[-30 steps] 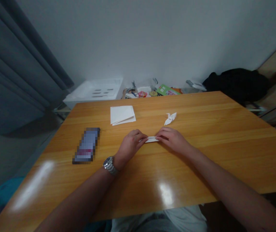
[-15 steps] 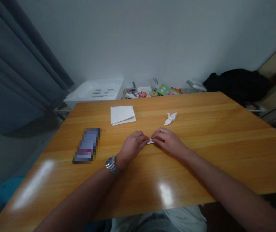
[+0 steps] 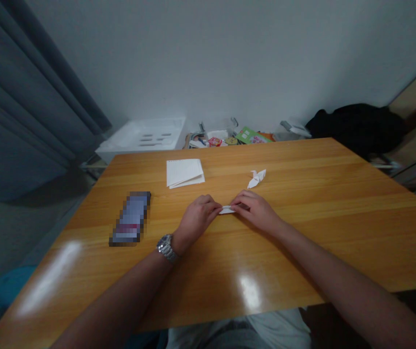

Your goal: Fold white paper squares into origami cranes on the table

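Between my two hands, just above or on the wooden table, is a small folded piece of white paper (image 3: 226, 210). My left hand (image 3: 200, 214) pinches its left end between thumb and fingers; a metal watch (image 3: 167, 247) is on that wrist. The right end is pinched by my right hand (image 3: 254, 210), whose fingertips partly cover it. Beyond the right hand lies a white folded paper bird (image 3: 257, 178). Farther back on the left rests a stack of folded white paper sheets (image 3: 184, 172).
A phone (image 3: 131, 218) with a blurred-out screen lies on the left of the table (image 3: 320, 194). Behind the far edge stand a white tray (image 3: 120, 140), a green booklet (image 3: 250, 136) and small clutter. Dark cloth (image 3: 357, 123) is heaped at the back right.
My hands have moved slightly apart along the folded paper, so more of it shows between the fingertips. The paper bird, sheets and phone have stayed in place.
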The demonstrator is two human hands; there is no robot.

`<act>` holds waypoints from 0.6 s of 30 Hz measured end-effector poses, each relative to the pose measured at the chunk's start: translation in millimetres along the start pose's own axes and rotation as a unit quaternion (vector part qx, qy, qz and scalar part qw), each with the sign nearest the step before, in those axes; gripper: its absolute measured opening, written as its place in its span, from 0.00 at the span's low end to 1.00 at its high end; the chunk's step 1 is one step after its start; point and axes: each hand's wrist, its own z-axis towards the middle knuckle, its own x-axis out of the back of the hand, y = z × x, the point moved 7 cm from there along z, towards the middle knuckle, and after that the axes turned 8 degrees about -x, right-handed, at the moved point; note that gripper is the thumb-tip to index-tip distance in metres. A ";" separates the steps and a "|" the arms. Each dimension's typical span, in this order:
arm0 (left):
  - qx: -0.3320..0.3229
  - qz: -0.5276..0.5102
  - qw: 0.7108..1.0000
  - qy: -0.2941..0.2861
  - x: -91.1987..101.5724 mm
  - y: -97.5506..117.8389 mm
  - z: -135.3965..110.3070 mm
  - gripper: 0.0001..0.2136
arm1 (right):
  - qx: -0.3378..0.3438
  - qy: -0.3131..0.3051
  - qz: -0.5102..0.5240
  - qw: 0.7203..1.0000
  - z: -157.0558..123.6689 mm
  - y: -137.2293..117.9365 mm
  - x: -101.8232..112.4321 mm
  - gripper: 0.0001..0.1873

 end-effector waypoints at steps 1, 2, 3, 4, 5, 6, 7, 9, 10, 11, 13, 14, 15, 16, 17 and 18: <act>0.003 0.000 1.000 -0.001 0.0 -0.8 -0.2 0.10 | -0.003 -0.001 -0.002 1.000 0.1 1.4 -0.1 0.10; 0.007 -0.002 1.000 0.000 0.3 -1.7 -0.5 0.10 | -0.004 -0.001 -0.004 1.000 0.1 2.8 0.2 0.09; 0.010 -0.004 1.000 0.003 0.6 -2.5 -0.8 0.10 | -0.005 -0.001 -0.006 1.000 0.1 3.9 0.7 0.09; 0.012 -0.007 1.000 0.006 1.1 -3.1 -1.1 0.10 | -0.005 0.000 -0.007 1.000 0.1 4.9 1.4 0.09; 0.012 -0.009 1.000 0.009 1.4 -3.5 -1.3 0.10 | -0.005 0.000 -0.007 1.000 0.1 5.7 1.9 0.09; 0.012 -0.011 1.000 0.011 1.6 -3.7 -1.5 0.09 | -0.004 0.000 -0.007 1.000 0.1 6.3 2.2 0.08; 0.011 -0.010 1.000 0.012 1.4 -3.7 -1.5 0.09 | -0.002 0.001 -0.007 1.000 0.1 6.7 2.5 0.08; 0.009 -0.008 1.000 0.012 0.6 -3.6 -1.4 0.08 | -0.002 0.002 -0.007 1.000 0.1 7.5 2.1 0.08; 0.007 -0.007 1.000 0.011 0.2 -3.2 -1.3 0.08 | -0.004 0.001 -0.007 1.000 0.0 8.0 1.6 0.08; 0.004 -0.005 1.000 0.010 -0.3 -2.6 -1.2 0.08 | -0.006 -0.001 -0.006 1.000 0.0 8.6 1.0 0.07; -0.006 -0.005 1.000 0.006 -0.8 -0.3 -1.0 0.08 | -0.012 -0.008 -0.005 1.000 -0.2 9.8 -0.3 0.07; -0.014 -0.008 1.000 0.004 -1.1 1.6 -0.8 0.09 | -0.014 -0.010 -0.005 1.000 -0.3 10.1 -0.7 0.07; -0.024 -0.014 1.000 0.000 -1.5 4.1 -0.6 0.09 | -0.014 -0.011 -0.005 1.000 -0.5 10.1 -0.8 0.07; -0.036 -0.021 0.999 -0.005 -2.1 7.0 -0.5 0.09 | -0.013 -0.011 -0.005 1.000 -0.7 9.8 -0.9 0.07; -0.049 -0.028 0.998 -0.011 -2.8 10.1 -0.3 0.10 | -0.011 -0.012 -0.006 1.000 -0.8 9.3 -0.9 0.07; -0.062 -0.032 0.997 -0.018 -3.9 13.1 -0.2 0.10 | -0.009 -0.012 -0.007 1.000 -1.0 8.6 -1.0 0.07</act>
